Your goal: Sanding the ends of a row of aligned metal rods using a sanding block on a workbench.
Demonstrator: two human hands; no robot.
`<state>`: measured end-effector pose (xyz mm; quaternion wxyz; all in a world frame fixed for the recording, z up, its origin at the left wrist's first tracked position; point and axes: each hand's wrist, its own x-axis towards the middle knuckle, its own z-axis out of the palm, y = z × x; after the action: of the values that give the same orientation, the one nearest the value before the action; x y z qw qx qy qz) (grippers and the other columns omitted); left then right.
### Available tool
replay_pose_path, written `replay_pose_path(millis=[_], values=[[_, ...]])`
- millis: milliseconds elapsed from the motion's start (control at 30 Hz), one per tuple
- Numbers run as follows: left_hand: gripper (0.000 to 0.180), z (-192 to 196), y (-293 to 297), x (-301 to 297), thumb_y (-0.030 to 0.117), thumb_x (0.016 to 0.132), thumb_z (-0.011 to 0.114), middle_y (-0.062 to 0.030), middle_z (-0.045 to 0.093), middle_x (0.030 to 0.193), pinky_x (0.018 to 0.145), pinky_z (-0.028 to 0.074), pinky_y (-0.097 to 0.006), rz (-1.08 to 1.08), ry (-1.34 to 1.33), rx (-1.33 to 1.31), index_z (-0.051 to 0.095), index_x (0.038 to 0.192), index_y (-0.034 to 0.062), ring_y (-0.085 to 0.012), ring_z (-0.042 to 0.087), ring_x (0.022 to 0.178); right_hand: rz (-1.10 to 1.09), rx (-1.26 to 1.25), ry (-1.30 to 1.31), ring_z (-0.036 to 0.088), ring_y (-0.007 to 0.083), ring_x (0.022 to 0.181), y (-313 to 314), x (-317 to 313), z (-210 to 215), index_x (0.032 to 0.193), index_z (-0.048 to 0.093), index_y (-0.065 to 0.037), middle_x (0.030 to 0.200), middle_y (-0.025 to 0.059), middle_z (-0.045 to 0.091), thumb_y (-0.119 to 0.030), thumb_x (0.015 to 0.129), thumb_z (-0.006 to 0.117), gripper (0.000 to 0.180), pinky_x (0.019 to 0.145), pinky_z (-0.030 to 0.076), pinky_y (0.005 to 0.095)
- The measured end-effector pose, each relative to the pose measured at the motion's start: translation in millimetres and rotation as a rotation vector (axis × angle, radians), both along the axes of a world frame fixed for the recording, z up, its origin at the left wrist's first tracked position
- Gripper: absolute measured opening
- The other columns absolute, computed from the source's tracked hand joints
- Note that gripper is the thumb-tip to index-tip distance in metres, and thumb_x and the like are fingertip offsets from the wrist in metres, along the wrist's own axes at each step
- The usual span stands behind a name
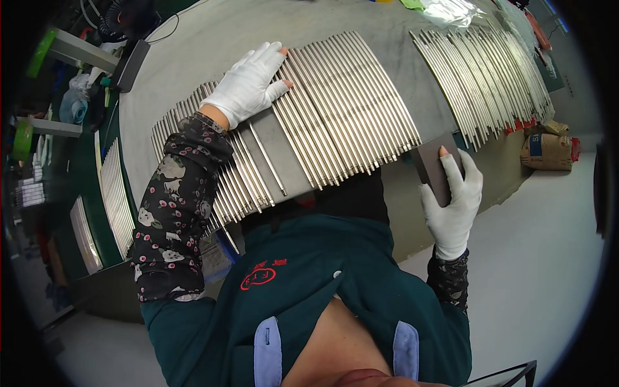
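Open grey table [213,39] across the upper centre of the frame, between two banks of metal rods. Middle bank of rods [348,103] filling the frame's centre, left hand [248,84] flat on it. Narrow bare strip [271,151] just below that hand, one single rod [267,158] lying across it. Second rod bank [490,77] blocking the upper right. Clutter and a black box [129,64] crowding the upper left. Pale floor [541,258] free at lower right, beside the right hand [451,200] holding a dark block [433,166].
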<state>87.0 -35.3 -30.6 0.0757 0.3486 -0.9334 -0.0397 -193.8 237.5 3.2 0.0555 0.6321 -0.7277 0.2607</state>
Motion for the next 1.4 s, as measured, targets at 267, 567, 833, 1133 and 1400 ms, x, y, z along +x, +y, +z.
replay_pose_path(millis=[267, 567, 833, 1133, 1400], values=[[0.066, 11.4, 19.3, -8.2, 0.046, 0.097, 0.049, -0.019, 0.03, 0.154, 0.117, 0.023, -0.052, -0.095, -0.062, -0.188, 0.034, 0.148, 0.0067, -0.038, 0.028, 0.143, 0.064, 0.016, 0.011, 0.05, 0.0355, 0.11, -1.4, 15.1, -2.7, 0.126, 0.059, -0.011, 0.126, 0.0191, 0.051, -0.013, 0.063, 0.079, 0.066, 0.092, 0.045, 0.0447], [0.067, 10.8, 68.9, -63.6, 0.05, 0.092, 0.05, -0.019, 0.033, 0.153, 0.114, 0.024, -0.056, -0.372, -0.053, -0.126, 0.041, 0.145, 0.0114, -0.0368, 0.031, 0.141, -0.03, 0.053, 0.199, 0.055, 0.0356, 0.099, -21.7, 15.8, -2.2, 0.119, 0.062, -0.017, 0.12, 0.0205, 0.051, -0.026, 0.063, 0.08, 0.06, 0.082, 0.047, 0.0443], [0.068, 10.2, 69.2, -63.2, 0.055, 0.093, 0.043, -0.0197, 0.031, 0.153, 0.114, 0.022, -0.057, -0.392, -0.059, -0.102, 0.038, 0.147, 0.0125, -0.0378, 0.03, 0.142, -0.003, 0.041, 0.222, 0.054, 0.0356, 0.103, -23.4, 20.5, 7.0, 0.12, 0.063, -0.015, 0.12, 0.0206, 0.053, -0.02, 0.068, 0.077, 0.055, 0.085, 0.047, 0.0435], [0.072, 14.5, 57.2, -78.0, 0.06, 0.095, 0.036, -0.02, 0.027, 0.156, 0.114, 0.02, -0.06, -0.436, -0.132, -0.088, 0.032, 0.15, 0.0133, -0.04, 0.027, 0.143, -0.099, -0.001, 0.037, 0.052, 0.0353, 0.105, 8.6, -6.4, -13.0, 0.124, 0.06, -0.014, 0.123, 0.0177, 0.052, -0.016, 0.064, 0.079, 0.063, 0.09, 0.046, 0.0439], [0.061, 8.1, 53.6, -136.4, 0.05, 0.095, 0.042, -0.0141, 0.036, 0.151, 0.113, 0.023, -0.059, -0.459, -0.087, -0.117, 0.043, 0.144, 0.0127, -0.0351, 0.032, 0.141, 0.336, 0.075, -0.065, 0.055, 0.0347, 0.105, -4.3, 32.8, -13.8, 0.119, 0.061, -0.02, 0.125, 0.0194, 0.051, -0.022, 0.061, 0.081, 0.062, 0.082, 0.048, 0.0431]])
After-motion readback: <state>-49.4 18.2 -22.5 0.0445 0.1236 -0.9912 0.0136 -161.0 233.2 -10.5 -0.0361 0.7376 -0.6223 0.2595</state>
